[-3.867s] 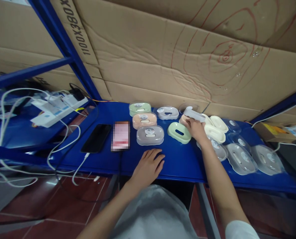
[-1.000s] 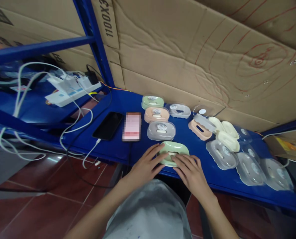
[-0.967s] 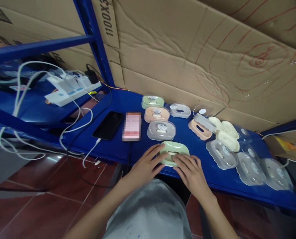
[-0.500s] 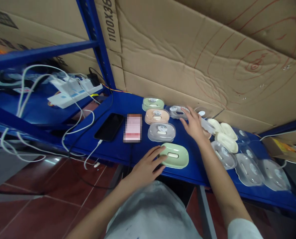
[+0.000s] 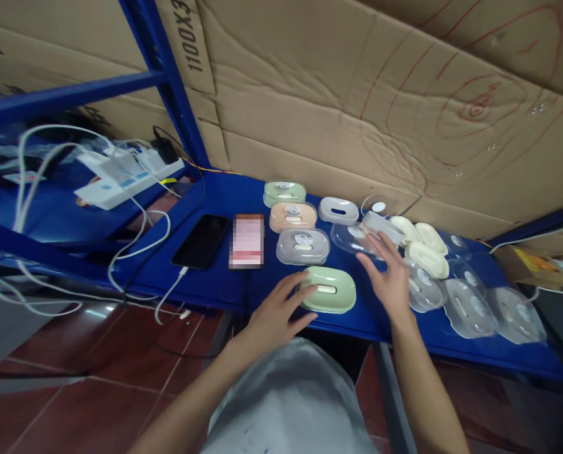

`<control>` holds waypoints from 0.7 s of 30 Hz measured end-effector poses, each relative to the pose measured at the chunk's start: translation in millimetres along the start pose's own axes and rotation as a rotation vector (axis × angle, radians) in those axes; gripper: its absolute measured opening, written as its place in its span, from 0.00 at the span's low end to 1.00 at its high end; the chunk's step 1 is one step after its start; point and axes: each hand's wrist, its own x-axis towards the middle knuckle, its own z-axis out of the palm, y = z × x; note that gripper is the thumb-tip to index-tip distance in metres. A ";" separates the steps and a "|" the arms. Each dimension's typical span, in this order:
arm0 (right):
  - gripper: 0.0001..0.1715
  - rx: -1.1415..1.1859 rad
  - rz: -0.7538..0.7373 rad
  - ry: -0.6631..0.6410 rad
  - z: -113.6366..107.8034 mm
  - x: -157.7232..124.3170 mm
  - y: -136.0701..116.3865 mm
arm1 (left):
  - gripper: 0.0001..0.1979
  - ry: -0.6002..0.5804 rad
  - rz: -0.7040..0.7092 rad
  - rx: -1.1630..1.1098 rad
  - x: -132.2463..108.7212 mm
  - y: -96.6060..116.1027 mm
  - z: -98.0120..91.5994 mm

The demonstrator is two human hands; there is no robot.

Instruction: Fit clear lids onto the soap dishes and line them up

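Note:
A green oval dish [image 5: 340, 296] with a slot lies near the table's front edge. Fingers apart, my left hand [image 5: 281, 309] rests on its left side. My right hand [image 5: 388, 274] is closed at the fingertips on a clear lid [image 5: 345, 238] with a round sticker, in front of an uncovered grey dish [image 5: 338, 210]. To the left stand three lidded dishes in a column: green [image 5: 285, 194], peach [image 5: 293, 216] and grey [image 5: 302, 246].
A black phone [image 5: 200, 241] and a lit phone [image 5: 246, 242] lie left of the dishes. Cream dishes [image 5: 427, 259] and several lidded grey dishes [image 5: 469, 308] are at the right. A power strip [image 5: 120, 186] with white cables is at the far left.
My right hand has moved toward me and to the right with the clear lid, uncovering the grey dish at the back. My left hand stays at the green dish. The view has shifted slightly.

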 end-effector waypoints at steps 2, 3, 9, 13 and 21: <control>0.28 0.055 0.049 -0.014 -10.8 -42.7 -4.3 | 0.34 0.014 -0.055 -0.033 -0.8 -0.1 0.6; 0.29 0.071 0.055 -0.045 -12.2 -60.3 -6.5 | 0.36 0.020 -0.079 -0.048 -1.0 -0.2 1.1; 0.33 0.037 -0.139 -0.246 4.1 -101.0 -22.4 | 0.40 0.013 -0.114 -0.072 -0.6 -1.8 3.9; 0.39 -0.038 -0.291 -0.230 8.4 -99.4 -24.7 | 0.39 0.043 -0.115 -0.118 -0.8 -5.4 2.7; 0.40 -0.045 -0.319 -0.237 11.2 -100.0 -19.0 | 0.41 0.015 -0.188 -0.129 0.0 -7.8 5.8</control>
